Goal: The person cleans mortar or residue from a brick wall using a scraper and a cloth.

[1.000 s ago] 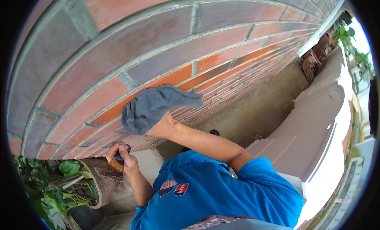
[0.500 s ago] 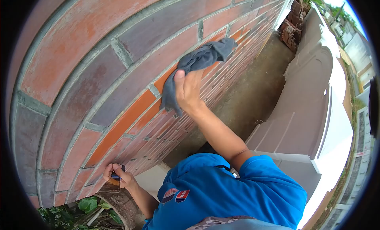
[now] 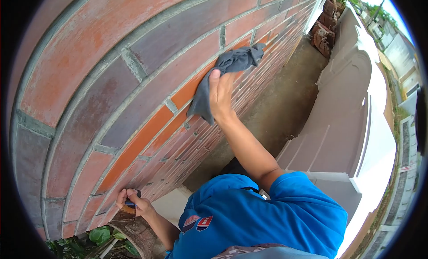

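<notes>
My right hand (image 3: 222, 96) presses a dark grey cloth (image 3: 238, 61) against the brick wall (image 3: 118, 92). The cloth is bunched up, and one end hangs down beside my thumb. Around it a few bricks (image 3: 138, 147) look brighter orange and cleaner than their dull, faded neighbours. Low at the left, close to the foot of the wall, my left hand (image 3: 139, 203) is closed round a small item with a dark top (image 3: 133, 197) and a brownish part below it. My fingers hide most of this item, so its kind does not show.
Grey mortar lines run between the bricks. A narrow concrete strip (image 3: 285, 96) separates the wall from a grey structure with white edges (image 3: 343, 107). Broken reddish-brown pieces (image 3: 323, 36) lie at the far end. Green leaves (image 3: 100, 234) and a round weathered rim (image 3: 133, 234) are below my left hand.
My right hand has slid the cloth a little to the right and slightly up along the wall, uncovering more orange brick. The left hand keeps its hold, nearly still.
</notes>
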`<state>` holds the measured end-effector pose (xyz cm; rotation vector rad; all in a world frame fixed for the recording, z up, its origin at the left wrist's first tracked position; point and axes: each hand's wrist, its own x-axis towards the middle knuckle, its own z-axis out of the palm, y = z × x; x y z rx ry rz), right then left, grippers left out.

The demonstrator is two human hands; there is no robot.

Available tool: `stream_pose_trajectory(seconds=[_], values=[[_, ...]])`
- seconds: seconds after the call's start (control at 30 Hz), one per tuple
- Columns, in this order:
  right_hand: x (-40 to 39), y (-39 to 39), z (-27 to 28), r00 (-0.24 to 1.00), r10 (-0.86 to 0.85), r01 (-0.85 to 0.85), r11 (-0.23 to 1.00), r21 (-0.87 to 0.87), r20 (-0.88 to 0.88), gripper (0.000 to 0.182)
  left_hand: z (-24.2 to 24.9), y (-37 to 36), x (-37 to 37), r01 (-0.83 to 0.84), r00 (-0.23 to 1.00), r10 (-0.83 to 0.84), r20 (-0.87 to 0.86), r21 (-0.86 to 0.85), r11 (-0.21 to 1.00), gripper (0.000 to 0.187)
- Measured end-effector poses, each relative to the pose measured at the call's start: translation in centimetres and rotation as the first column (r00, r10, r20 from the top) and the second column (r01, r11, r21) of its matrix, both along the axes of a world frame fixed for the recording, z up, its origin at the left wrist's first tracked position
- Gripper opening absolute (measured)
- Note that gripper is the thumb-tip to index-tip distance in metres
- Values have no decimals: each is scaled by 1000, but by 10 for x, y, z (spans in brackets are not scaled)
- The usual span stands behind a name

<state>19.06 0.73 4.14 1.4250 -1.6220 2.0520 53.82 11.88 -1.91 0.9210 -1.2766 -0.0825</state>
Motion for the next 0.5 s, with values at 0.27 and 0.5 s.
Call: stream_pose_trajectory(seconds=[0.27, 0.5], values=[[-48, -11, 19, 998, -47, 49, 998, -36, 45, 59, 8, -1, -1, -36, 997, 35, 63, 10, 999, 9], [0, 11, -1, 987, -14, -6, 992, -126, -158, 57, 7, -3, -1, -106, 985, 109, 137, -28, 994, 9]])
